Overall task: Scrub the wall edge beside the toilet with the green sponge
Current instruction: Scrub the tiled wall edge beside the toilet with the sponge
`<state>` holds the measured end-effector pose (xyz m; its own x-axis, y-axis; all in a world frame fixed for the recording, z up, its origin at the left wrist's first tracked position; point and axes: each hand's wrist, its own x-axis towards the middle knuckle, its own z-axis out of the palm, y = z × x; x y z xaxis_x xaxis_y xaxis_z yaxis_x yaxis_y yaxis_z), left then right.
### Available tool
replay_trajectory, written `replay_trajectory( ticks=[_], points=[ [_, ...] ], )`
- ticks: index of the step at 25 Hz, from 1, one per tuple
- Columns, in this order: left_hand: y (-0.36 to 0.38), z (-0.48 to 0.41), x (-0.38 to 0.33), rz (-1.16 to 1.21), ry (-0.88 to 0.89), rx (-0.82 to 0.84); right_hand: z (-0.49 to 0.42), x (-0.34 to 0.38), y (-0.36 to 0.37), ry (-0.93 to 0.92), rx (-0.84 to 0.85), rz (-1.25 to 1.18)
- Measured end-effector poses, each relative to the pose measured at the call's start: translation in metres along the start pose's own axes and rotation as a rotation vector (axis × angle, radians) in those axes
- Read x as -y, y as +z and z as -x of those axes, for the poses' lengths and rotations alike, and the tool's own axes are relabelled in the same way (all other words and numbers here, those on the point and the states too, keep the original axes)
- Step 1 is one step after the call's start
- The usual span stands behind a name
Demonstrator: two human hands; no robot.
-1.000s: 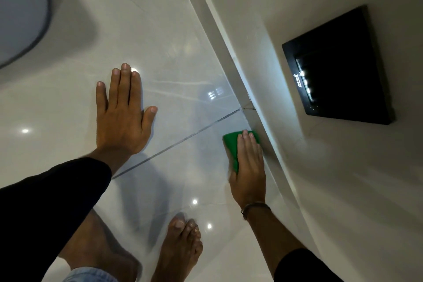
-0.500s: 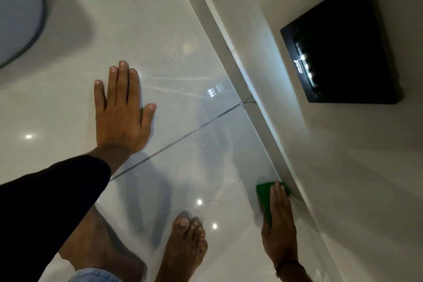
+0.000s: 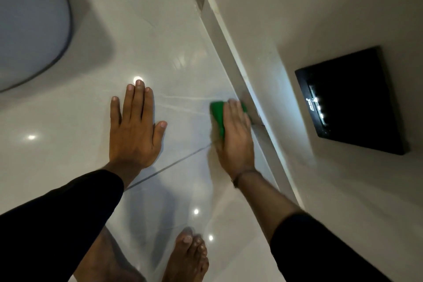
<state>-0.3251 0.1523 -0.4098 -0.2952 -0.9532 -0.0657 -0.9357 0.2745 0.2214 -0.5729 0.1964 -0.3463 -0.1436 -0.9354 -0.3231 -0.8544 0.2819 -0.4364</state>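
My right hand (image 3: 235, 137), fingers together, presses the green sponge (image 3: 218, 119) flat, long axis along the wall edge (image 3: 251, 98); my left hand (image 3: 135, 130) lies spread on the floor (image 3: 178, 30)

1. The right hand (image 3: 235, 135) covers most of the green sponge (image 3: 217, 117); only its left side and a sliver at the far corner show
2. Motion blur softens that hand's fingertips and the sponge's edge against the wall edge (image 3: 256, 107), so contact there cannot be judged
3. The toilet (image 3: 29, 23) is cut off by the left and top borders
4. The bare foot (image 3: 186, 256) runs off the bottom border
5. Markings on the black panel (image 3: 350, 101) are too small and glary to read
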Motion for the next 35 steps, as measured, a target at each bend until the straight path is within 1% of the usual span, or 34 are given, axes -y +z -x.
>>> replay_trajectory(
  ticks=[3,5,7,11,13,16,19,21,23,25,27,29,32,35],
  points=[
    [0.003,0.0,0.003,-0.016,0.009,-0.002,-0.081,0.039,0.004,-0.036,-0.067,0.016],
    [0.004,0.0,0.004,-0.012,0.003,-0.003,-0.097,0.045,0.006,-0.057,-0.085,0.02],
    [0.003,0.0,0.003,0.002,0.01,-0.012,-0.072,0.03,0.006,-0.066,-0.078,0.006],
    [0.003,0.003,0.001,0.006,-0.011,-0.003,0.022,-0.018,-0.006,-0.075,0.001,0.036],
    [0.003,0.001,0.0,0.006,-0.003,0.006,0.027,-0.026,-0.012,-0.083,0.023,0.056],
    [0.003,0.001,0.0,-0.005,-0.019,0.024,-0.028,0.003,-0.013,-0.101,0.046,0.045],
    [0.001,0.001,-0.001,-0.001,-0.009,0.034,-0.115,0.051,-0.009,-0.129,0.017,0.026],
    [0.0,0.0,0.0,0.001,-0.018,0.042,-0.147,0.071,-0.004,-0.114,-0.019,0.03],
    [-0.001,0.0,-0.001,0.0,-0.019,0.047,-0.136,0.063,-0.001,-0.094,-0.032,0.02],
    [-0.003,0.0,-0.003,-0.01,-0.023,0.056,-0.089,0.041,-0.003,-0.091,-0.022,0.042],
    [-0.004,-0.001,-0.003,-0.025,-0.029,0.063,-0.041,0.017,-0.008,-0.084,0.026,0.098],
    [-0.004,-0.001,-0.003,-0.025,-0.019,0.06,-0.023,0.006,-0.015,-0.067,0.074,0.143],
    [-0.003,-0.001,-0.002,-0.028,-0.023,0.061,-0.06,0.029,-0.019,-0.092,0.088,0.131],
    [-0.001,0.0,-0.002,-0.008,-0.015,0.064,-0.14,0.069,-0.016,-0.165,0.039,0.097]
  ],
)
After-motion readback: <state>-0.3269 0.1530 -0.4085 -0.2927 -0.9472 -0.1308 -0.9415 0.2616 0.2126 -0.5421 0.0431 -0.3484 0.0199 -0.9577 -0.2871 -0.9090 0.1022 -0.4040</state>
